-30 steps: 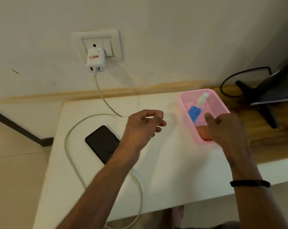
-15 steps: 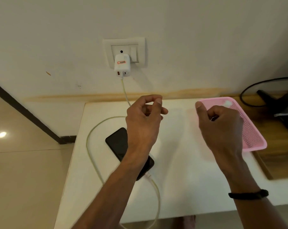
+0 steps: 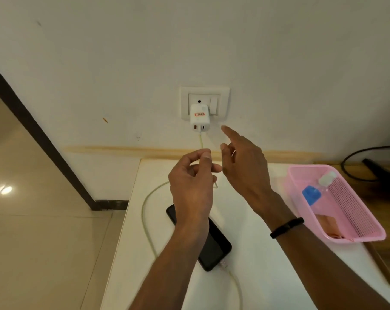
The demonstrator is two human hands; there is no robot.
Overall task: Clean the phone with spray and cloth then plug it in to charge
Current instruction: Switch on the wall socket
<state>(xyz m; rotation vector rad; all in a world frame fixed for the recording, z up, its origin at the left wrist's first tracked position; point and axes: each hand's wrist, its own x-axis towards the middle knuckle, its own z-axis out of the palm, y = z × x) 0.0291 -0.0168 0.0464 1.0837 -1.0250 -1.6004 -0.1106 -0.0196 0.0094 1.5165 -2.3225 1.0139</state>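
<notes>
The black phone (image 3: 215,245) lies face up on the white table (image 3: 267,260), with a pale cable (image 3: 144,211) plugged into its near end. That cable loops left and up to the white charger (image 3: 199,118) in the wall socket (image 3: 205,92). My left hand (image 3: 190,186) hovers above the phone, thumb and forefinger pinched; the cable passes behind them and I see nothing held. My right hand (image 3: 243,166) reaches toward the socket with its forefinger stretched out, the tip just below and right of the charger. The spray bottle (image 3: 311,194) and an orange cloth (image 3: 328,227) lie in the pink basket (image 3: 368,237).
The socket's switch (image 3: 213,105) sits right of the charger. A wooden desk (image 3: 388,220) adjoins the table on the right, with a black cable (image 3: 350,157) and a dark stand on it. Tiled floor (image 3: 44,242) lies to the left.
My right hand has left the basket and risen toward the socket with its forefinger out. My left hand has lifted slightly. The view has tilted up toward the wall.
</notes>
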